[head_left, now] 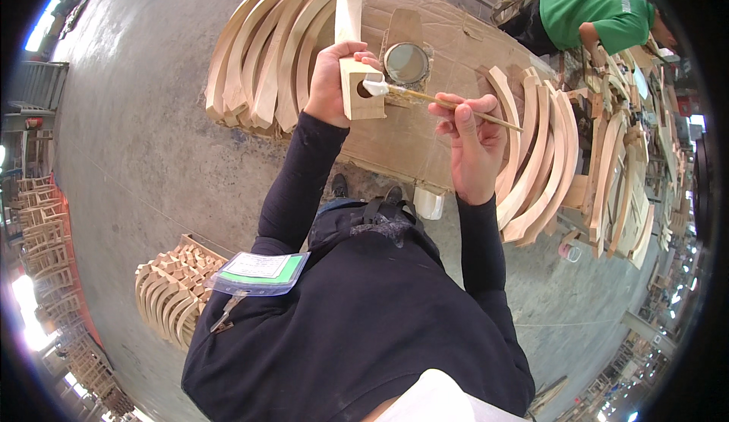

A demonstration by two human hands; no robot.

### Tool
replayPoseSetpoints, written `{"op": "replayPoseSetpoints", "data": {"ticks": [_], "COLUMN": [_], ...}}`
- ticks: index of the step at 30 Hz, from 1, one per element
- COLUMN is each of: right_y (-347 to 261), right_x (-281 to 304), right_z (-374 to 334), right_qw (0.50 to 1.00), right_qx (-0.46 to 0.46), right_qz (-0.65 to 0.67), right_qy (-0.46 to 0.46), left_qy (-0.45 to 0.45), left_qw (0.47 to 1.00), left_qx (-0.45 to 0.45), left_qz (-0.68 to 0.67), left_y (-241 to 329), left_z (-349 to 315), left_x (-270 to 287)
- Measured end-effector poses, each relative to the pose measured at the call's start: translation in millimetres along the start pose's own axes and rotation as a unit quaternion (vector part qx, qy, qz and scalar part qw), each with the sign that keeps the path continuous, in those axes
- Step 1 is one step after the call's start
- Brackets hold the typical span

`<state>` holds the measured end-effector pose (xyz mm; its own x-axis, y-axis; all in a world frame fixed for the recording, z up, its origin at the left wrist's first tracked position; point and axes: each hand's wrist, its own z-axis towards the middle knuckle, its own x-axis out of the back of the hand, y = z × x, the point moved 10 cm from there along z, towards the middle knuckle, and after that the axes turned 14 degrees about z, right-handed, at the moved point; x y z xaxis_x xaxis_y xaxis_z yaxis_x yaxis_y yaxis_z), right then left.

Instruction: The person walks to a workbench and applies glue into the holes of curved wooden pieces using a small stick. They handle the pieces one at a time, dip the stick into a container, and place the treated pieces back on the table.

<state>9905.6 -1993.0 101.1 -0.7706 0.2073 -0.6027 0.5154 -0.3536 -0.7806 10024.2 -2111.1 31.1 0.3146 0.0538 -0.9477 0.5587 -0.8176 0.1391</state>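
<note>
My left hand point(334, 80) is closed around a pale wooden chair part point(363, 107), whose squared end faces me with a dark round hole in it. The rest of the piece stretches away past the top of the picture. Between the fingers and thumb of my right hand point(474, 145) is a thin wooden glue stick point(418, 94). Its white-coated tip touches the rim of the hole. Just beyond, a round container of whitish glue point(406, 63) stands on the cardboard-covered table.
Curved wooden pieces point(266, 50) are stacked on the table's left, with more curved pieces point(543, 156) to the right. A person in a green shirt point(596, 13) bends over at the far right. A white container point(429, 203) sits by the table's near edge. Another wood stack point(171, 293) lies lower left.
</note>
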Motion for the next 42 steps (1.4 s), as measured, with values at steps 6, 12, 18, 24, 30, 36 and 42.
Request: {"op": "replayPoseSetpoints", "data": {"ticks": [6,12,18,24,30,36,42], "right_y": [-4.6,-12.5,-11.7,-16.8,-19.4,-25.6,-86.8], "right_x": [2.2,4.0,4.3,-1.3,2.1,5.0,-23.2], "right_z": [-14.7,-19.9,-12.8,-5.6,0.9,-1.0,-19.5], "right_qw": [1.000,1.000,0.999,0.999,0.997,0.996,0.986], "right_qx": [-0.013,-0.010,-0.016,0.000,0.012,0.014,0.126], "right_qz": [-0.014,-0.011,-0.028,0.001,0.025,0.035,-0.113], "right_qy": [-0.012,0.003,0.022,0.038,0.068,0.076,0.000], "left_qy": [-0.011,-0.012,0.004,0.005,0.000,0.006,0.044], "left_qw": [0.999,0.998,0.999,1.000,0.998,0.996,0.994], "left_qx": [0.002,0.017,0.007,-0.012,-0.045,-0.049,-0.064], "left_qz": [-0.049,-0.052,-0.033,-0.004,0.045,0.080,0.076], "left_y": [-1.0,-5.8,-10.3,-16.3,-19.9,-24.1,-18.0], "left_z": [1.2,2.3,1.4,-2.7,-10.4,-14.4,-11.8], "left_x": [1.3,-2.5,-3.9,-9.6,-17.5,-17.9,-4.9]}}
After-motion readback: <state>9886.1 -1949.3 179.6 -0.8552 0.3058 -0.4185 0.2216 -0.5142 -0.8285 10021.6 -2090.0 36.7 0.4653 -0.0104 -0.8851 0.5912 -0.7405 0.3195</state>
